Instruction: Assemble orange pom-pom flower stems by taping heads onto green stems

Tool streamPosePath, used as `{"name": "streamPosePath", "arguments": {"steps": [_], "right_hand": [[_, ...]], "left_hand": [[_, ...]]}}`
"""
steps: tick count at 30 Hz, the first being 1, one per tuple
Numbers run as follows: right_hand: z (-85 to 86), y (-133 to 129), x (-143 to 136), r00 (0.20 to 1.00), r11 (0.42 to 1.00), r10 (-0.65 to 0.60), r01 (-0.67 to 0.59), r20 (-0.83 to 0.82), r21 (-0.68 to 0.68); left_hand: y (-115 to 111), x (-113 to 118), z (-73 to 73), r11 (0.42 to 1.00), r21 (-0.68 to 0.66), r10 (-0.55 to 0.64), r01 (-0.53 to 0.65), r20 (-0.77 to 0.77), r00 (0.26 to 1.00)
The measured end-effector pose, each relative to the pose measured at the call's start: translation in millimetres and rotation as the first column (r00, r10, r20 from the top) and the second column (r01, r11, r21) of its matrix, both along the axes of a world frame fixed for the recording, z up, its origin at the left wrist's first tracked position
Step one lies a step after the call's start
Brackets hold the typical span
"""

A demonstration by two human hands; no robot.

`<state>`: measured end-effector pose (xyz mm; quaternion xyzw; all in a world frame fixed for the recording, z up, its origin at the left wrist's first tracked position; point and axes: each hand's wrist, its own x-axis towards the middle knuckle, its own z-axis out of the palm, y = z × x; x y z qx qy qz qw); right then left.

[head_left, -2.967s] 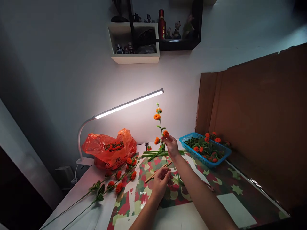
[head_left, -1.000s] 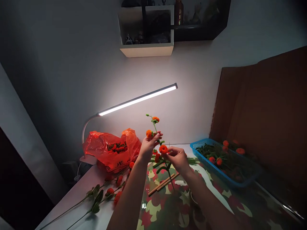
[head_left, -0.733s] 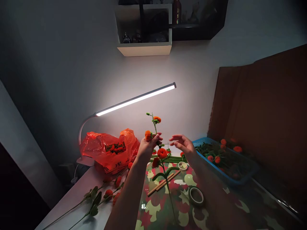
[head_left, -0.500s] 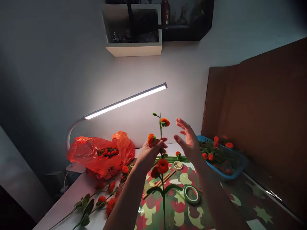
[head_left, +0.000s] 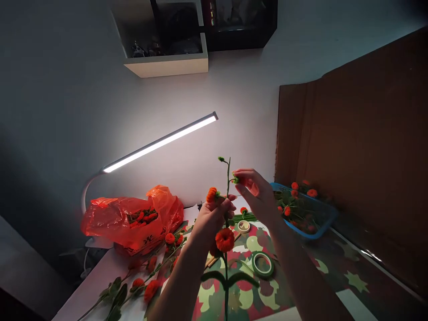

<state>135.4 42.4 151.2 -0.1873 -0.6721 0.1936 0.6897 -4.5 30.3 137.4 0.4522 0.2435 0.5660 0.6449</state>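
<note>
My left hand (head_left: pixel 217 214) pinches the green stem (head_left: pixel 226 263) of an upright handmade flower spray, just beside a small orange bloom (head_left: pixel 211 195). Higher up, my right hand (head_left: pixel 256 189) closes around the upper orange bloom, whose petals are mostly hidden by the fingers; its green base (head_left: pixel 235 179) shows at the fingertips. A green bud (head_left: pixel 221 158) tops the spray. Below the hands hang a larger red-orange bloom (head_left: pixel 224 240) and a pair of long green leaves (head_left: pixel 243 278).
A red plastic bag (head_left: pixel 130 223) of blooms stands at left, with finished stems (head_left: pixel 118 296) before it. Green tape (head_left: pixel 262 265), a smaller roll (head_left: pixel 244 226) and wooden sticks lie on the patterned mat. A blue basket (head_left: pixel 317 232) of flowers sits right, beside cardboard (head_left: pixel 351 133). A lit lamp (head_left: pixel 160 142) hangs above.
My right hand has moved in to the left and closed on the upper orange bloom. My left hand still holds the stem. The whole view has shifted slightly.
</note>
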Motion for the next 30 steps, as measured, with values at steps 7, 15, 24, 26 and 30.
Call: {"name": "streamPosePath", "arguments": {"steps": [7,15,24,26,30], "right_hand": [[-3.5,2.9,1.8,0.991,0.992,-0.11,0.114,0.074,-0.052],[-16.0,17.8,19.4,0.901,0.802,0.37,-0.186,0.227,-0.567],[-37.8,24.7,-9.1,0.667,0.602,0.703,-0.373,0.247,-0.706],[-40.8,27.1,-12.8,0.698,0.591,0.685,-0.365,0.209,-0.719],[-41.4,27.7,-12.7,0.727,0.584,0.67,-0.393,0.148,-0.71]], "left_hand": [[3.5,-0.8,-1.5,1.0,0.018,0.022,-0.021,-0.017,1.0],[28.2,-12.6,-8.3,0.987,-0.012,0.159,-0.158,0.121,0.98],[45.5,-32.4,-14.6,0.975,-0.061,0.217,-0.212,0.087,0.972],[46.1,-35.0,-16.0,0.979,0.002,0.206,-0.206,0.036,0.978],[48.4,-42.7,-19.2,0.959,0.146,0.256,-0.242,-0.083,0.963]]}}
